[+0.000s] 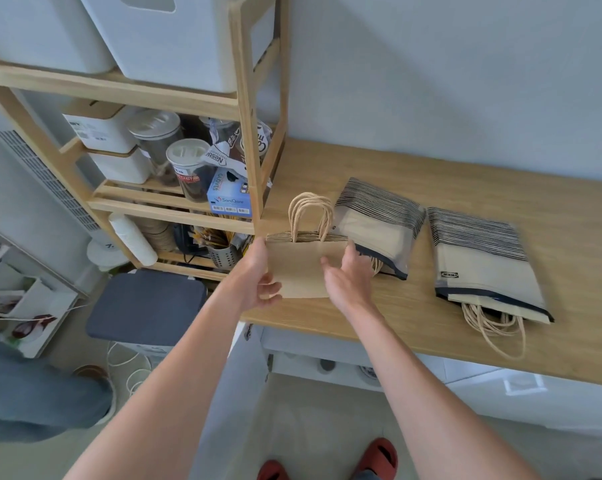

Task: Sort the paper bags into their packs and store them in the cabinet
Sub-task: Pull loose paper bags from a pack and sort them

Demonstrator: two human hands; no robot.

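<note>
A wooden shelf unit (247, 109) stands at the left end of the long wooden surface (500, 188), its front post rising just beside the bags and crowding the left hand. The unit carries two large white bins (161, 39) on its top level, then two smaller white lidded boxes (102, 128), jars and a blue glove box (228, 194) on the middle one, and a steel cutlery holder (223, 256) below. A grey padded stool (147, 306) sits on the floor under the shelves. Beneath the surface a white cabinet (344, 355) shows an open compartment, with a cabinet door (230, 393) swung out between the forearms.

Two striped packs (379, 223) lie flat on the surface, side by side and apart, their long axes running from the wall towards the front edge. Both have their openings facing the front edge, with twisted paper handles spilling out of the right pack (479, 265).

One stack of brown paper bags (303, 268) is held near the left end of the surface, handles pointing up and away towards the wall, long axis roughly upright; how many bags are in it cannot be counted, though several handle loops suggest more than one. The left hand (258, 275) grips the stack's left edge, thumb in front. The right hand (348, 275) rests against its right side with fingers loosely spread, just beside the mouth of the nearer pack.
</note>
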